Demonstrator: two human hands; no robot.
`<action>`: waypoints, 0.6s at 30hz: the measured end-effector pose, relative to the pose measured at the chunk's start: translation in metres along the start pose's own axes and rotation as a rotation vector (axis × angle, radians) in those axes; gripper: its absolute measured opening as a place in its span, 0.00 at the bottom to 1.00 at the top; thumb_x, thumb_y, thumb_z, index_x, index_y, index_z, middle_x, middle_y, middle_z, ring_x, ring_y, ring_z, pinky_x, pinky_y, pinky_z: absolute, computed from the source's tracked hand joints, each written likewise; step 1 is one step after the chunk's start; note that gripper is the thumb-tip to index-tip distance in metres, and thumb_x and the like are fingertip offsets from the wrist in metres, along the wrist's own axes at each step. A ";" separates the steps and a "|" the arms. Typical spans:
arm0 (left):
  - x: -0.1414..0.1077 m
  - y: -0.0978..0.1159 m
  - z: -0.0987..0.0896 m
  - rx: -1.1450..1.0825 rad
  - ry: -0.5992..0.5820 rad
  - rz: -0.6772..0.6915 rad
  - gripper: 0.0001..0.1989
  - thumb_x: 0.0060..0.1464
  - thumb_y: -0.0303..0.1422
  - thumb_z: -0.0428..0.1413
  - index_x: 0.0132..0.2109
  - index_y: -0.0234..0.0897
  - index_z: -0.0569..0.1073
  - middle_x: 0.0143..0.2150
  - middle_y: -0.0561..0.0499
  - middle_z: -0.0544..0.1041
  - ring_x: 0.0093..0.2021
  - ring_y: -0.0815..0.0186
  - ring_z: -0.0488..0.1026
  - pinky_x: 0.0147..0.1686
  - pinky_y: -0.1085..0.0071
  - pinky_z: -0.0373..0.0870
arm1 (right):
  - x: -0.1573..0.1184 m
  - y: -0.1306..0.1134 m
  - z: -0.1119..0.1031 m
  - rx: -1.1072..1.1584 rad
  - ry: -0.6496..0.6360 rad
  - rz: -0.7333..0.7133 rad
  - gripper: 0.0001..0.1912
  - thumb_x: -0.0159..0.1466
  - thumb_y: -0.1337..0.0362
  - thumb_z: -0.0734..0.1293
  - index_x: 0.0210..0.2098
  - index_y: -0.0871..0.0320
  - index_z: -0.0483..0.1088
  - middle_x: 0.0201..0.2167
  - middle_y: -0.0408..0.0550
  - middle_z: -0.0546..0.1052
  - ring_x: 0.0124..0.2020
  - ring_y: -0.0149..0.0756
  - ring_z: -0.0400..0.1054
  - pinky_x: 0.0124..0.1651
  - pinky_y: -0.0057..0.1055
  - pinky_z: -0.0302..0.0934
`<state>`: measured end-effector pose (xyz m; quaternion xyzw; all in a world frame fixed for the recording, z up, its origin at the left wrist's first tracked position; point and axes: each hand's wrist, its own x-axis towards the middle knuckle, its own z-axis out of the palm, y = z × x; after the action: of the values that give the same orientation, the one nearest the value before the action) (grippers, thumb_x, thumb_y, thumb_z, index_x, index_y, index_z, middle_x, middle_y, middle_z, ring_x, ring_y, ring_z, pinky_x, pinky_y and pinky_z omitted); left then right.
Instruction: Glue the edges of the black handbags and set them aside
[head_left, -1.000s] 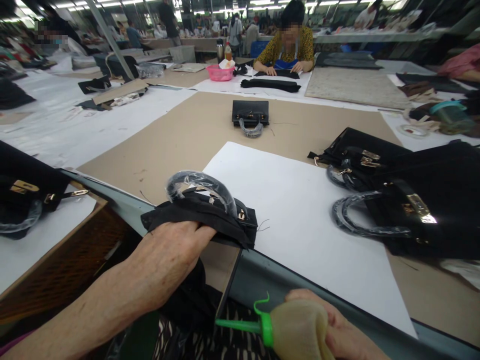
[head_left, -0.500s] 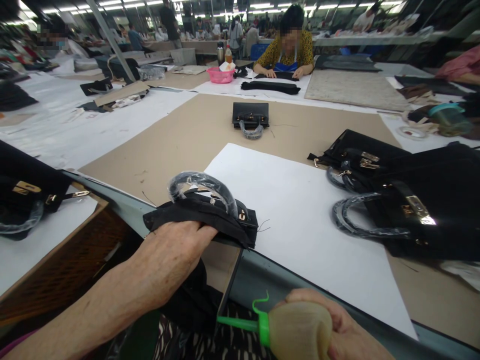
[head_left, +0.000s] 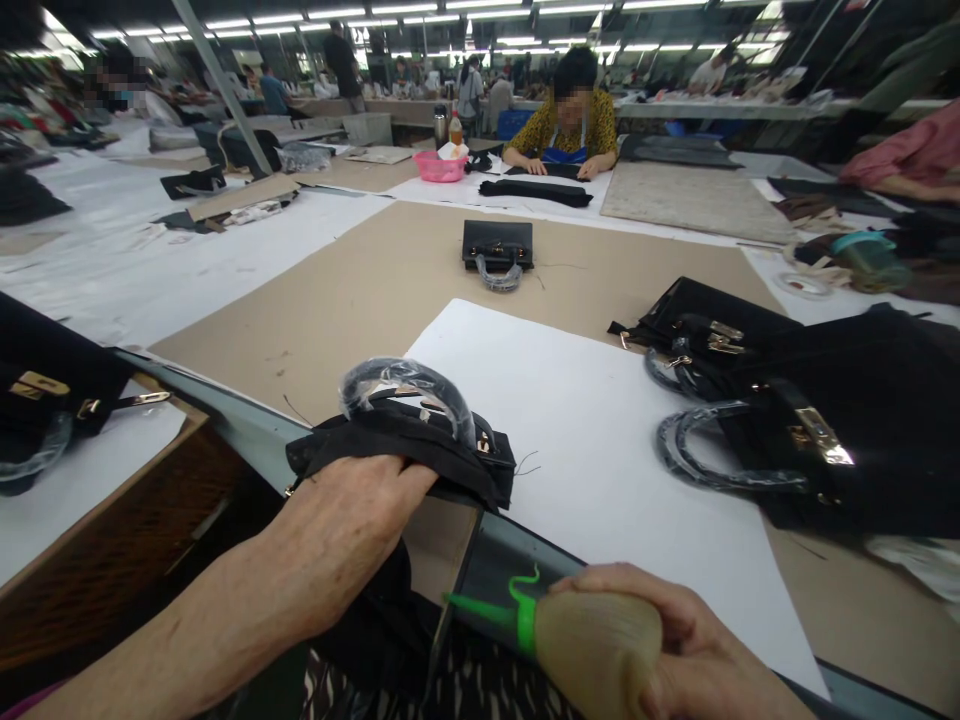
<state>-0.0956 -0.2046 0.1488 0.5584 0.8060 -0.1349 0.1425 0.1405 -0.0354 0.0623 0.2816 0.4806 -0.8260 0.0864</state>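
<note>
At the near table edge lies a small black handbag [head_left: 491, 465] with a plastic-wrapped handle arched above it. My left hand [head_left: 352, 530] is closed on the bag's loose black fabric on the near side; the fingertips are hidden under the cloth. A squeeze bottle [head_left: 596, 640] with cloudy tan contents and a green nozzle is gripped in my right hand [head_left: 675, 640]. Its nozzle points left, below the handbag and apart from it, near a thin dark-edged panel [head_left: 442, 555] that hangs off the table edge.
Several black handbags [head_left: 885, 420] are piled at the right on white paper [head_left: 570, 400]. Another black handbag [head_left: 497, 243] lies farther back. At left, a handbag [head_left: 52, 390] rests above a brown slatted crate [head_left: 97, 570]. A person in a patterned yellow top [head_left: 600, 115] works across the table.
My right hand has raised the squeeze bottle slightly, and its nozzle looks blurred. My left hand keeps its hold on the handbag. The view has tilted up a little.
</note>
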 end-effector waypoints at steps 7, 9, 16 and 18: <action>0.002 0.002 -0.008 -0.076 -0.038 0.001 0.19 0.46 0.19 0.49 0.45 0.40 0.69 0.38 0.47 0.74 0.37 0.59 0.74 0.36 0.65 0.71 | 0.020 -0.015 -0.005 -0.188 0.128 -0.148 0.20 0.43 0.63 0.73 0.38 0.53 0.78 0.33 0.46 0.78 0.38 0.48 0.69 0.38 0.34 0.62; 0.002 0.002 -0.009 -0.086 -0.015 0.007 0.19 0.47 0.19 0.49 0.46 0.40 0.68 0.39 0.47 0.74 0.38 0.59 0.73 0.38 0.64 0.71 | 0.025 -0.016 -0.007 -0.216 0.162 -0.193 0.20 0.42 0.63 0.72 0.37 0.53 0.78 0.32 0.48 0.79 0.38 0.51 0.69 0.37 0.37 0.62; 0.007 -0.006 0.003 -0.091 0.092 0.033 0.21 0.45 0.18 0.49 0.46 0.41 0.67 0.39 0.48 0.73 0.37 0.58 0.73 0.37 0.62 0.70 | 0.033 -0.019 -0.013 -0.295 0.245 -0.238 0.20 0.44 0.65 0.71 0.39 0.53 0.78 0.36 0.47 0.79 0.36 0.49 0.69 0.35 0.36 0.62; 0.009 -0.007 0.006 -0.088 0.102 0.035 0.19 0.45 0.18 0.48 0.44 0.41 0.67 0.36 0.49 0.73 0.34 0.58 0.73 0.34 0.62 0.70 | 0.034 -0.019 -0.015 -0.320 0.260 -0.262 0.20 0.44 0.64 0.72 0.39 0.53 0.78 0.38 0.46 0.79 0.36 0.49 0.69 0.35 0.36 0.62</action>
<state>-0.1048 -0.2011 0.1406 0.5716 0.8076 -0.0683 0.1280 0.1101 -0.0081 0.0520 0.3036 0.6447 -0.7004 -0.0406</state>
